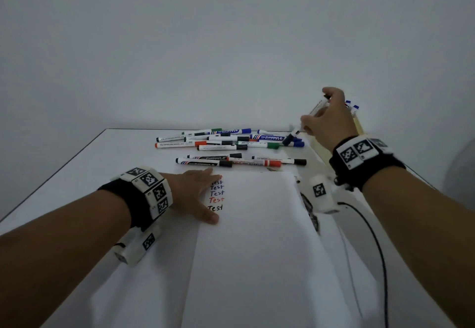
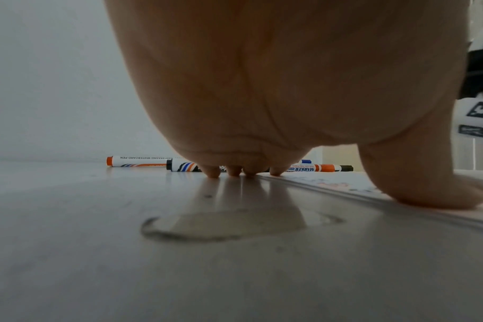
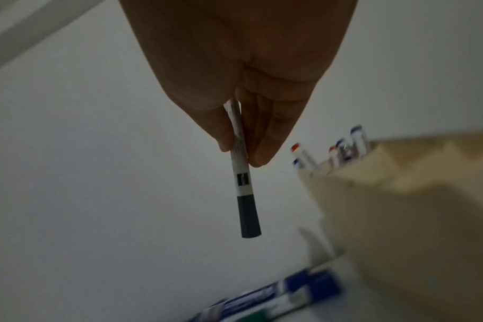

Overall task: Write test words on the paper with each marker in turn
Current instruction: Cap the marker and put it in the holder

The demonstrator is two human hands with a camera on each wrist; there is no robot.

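Observation:
A white sheet of paper (image 1: pixel 257 237) lies on the white table (image 1: pixel 115 163), with several coloured words "Test" (image 1: pixel 217 194) stacked at its upper left. My left hand (image 1: pixel 196 194) lies flat there, fingertips (image 2: pixel 235 172) on the table and thumb (image 2: pixel 427 191) pressing the paper's edge. My right hand (image 1: pixel 316 119) is raised at the far right and pinches a slim white marker (image 1: pixel 295 135) between thumb and fingers. The marker (image 3: pixel 247 215) hangs tilted, its dark cap on and pointing down. It is above the loose markers (image 1: pixel 226 140).
Two groups of loose capped markers lie beyond the paper, the nearer row (image 1: pixel 239 162) just past its top edge. A beige holder (image 3: pixel 400 196) with several markers (image 3: pixel 345 148) standing in it is at the far right, beside my right hand. A black cable (image 1: pixel 372 237) runs along the paper's right side.

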